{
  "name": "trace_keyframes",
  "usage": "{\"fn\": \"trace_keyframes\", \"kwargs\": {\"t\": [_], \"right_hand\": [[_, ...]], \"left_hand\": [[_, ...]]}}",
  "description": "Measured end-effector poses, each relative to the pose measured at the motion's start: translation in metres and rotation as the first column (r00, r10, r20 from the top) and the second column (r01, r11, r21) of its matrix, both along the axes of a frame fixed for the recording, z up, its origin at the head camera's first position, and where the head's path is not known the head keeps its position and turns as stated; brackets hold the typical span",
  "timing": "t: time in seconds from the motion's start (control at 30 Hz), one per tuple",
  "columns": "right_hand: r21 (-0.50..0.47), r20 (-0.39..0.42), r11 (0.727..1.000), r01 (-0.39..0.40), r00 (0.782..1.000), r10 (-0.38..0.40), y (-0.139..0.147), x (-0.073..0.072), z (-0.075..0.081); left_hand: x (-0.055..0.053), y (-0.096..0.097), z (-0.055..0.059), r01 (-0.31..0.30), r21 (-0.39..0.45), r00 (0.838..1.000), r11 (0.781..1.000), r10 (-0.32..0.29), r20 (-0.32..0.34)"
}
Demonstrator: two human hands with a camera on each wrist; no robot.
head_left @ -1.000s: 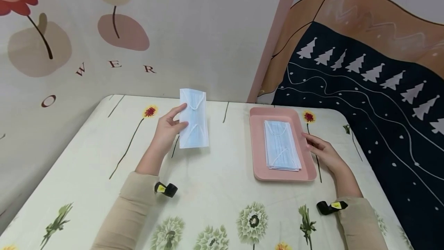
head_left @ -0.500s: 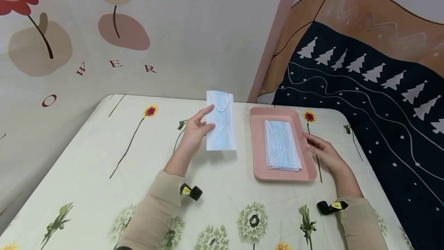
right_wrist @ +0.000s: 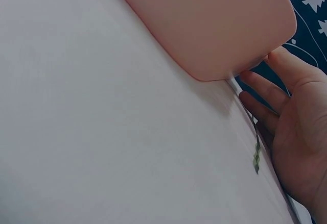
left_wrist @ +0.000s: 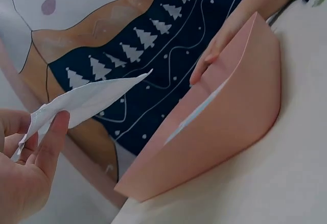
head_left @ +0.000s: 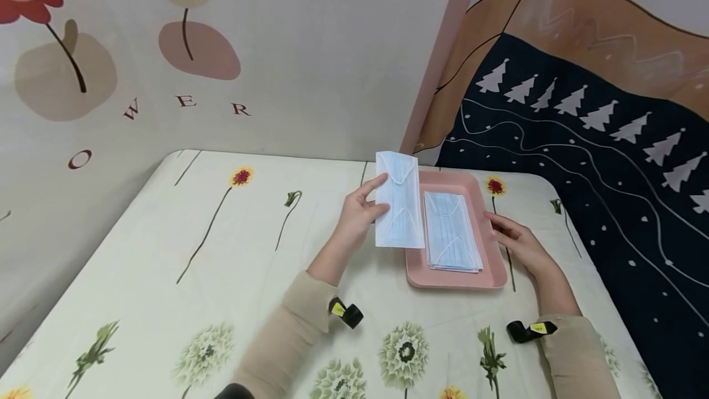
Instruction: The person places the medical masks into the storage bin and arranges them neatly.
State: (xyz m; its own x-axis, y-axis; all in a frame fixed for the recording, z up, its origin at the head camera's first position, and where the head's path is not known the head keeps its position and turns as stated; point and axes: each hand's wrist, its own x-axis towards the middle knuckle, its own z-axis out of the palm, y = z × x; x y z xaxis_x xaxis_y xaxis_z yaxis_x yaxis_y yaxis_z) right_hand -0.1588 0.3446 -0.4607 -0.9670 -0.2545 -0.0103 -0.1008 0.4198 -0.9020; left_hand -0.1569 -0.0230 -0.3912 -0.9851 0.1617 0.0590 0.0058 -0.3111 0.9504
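My left hand [head_left: 357, 217] pinches a light-blue face mask [head_left: 400, 202] by its left edge, between thumb and fingers. The mask is raised and overlaps the left side of a pink tray [head_left: 456, 281] in the head view. Seen from the left wrist, the held mask [left_wrist: 87, 99] is edge-on, its white side showing. Inside the tray lies a stack of similar masks [head_left: 451, 233], ear loops on top. My right hand [head_left: 517, 242] touches the tray's right rim with extended fingers; in the right wrist view its fingertips [right_wrist: 248, 76] are at the tray's side.
The table has a white cloth [head_left: 138, 276] printed with flowers and dandelions. Behind it stands a pale wall hanging [head_left: 321, 66] with letters, and to the right a dark-blue fabric [head_left: 554, 159] with white trees. Each sleeve cuff carries a small black camera [head_left: 346, 313].
The left hand has carried the mask to the right, from over the table's left-middle to the tray's left edge. The right hand and the tray have stayed in place.
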Motion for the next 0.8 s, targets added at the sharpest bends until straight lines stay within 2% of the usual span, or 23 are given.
{"fn": "trace_keyframes", "kwargs": {"t": [0.27, 0.5, 0.8], "right_hand": [[-0.014, -0.013, 1.0, -0.014, 1.0, 0.013, 0.001, -0.001, -0.001], [-0.021, -0.016, 1.0, -0.018, 1.0, 0.018, 0.002, -0.001, -0.002], [-0.035, -0.011, 0.999, -0.025, 1.0, 0.025, 0.002, 0.0, -0.001]], "left_hand": [[0.001, 0.037, -0.008, 0.035, -0.017, 0.997, 0.999, -0.034, 0.062], [0.003, 0.066, -0.015, 0.006, -0.129, 0.997, 0.992, 0.004, 0.08], [0.003, 0.096, -0.023, 0.001, -0.079, 0.987, 0.997, 0.012, 0.161]]}}
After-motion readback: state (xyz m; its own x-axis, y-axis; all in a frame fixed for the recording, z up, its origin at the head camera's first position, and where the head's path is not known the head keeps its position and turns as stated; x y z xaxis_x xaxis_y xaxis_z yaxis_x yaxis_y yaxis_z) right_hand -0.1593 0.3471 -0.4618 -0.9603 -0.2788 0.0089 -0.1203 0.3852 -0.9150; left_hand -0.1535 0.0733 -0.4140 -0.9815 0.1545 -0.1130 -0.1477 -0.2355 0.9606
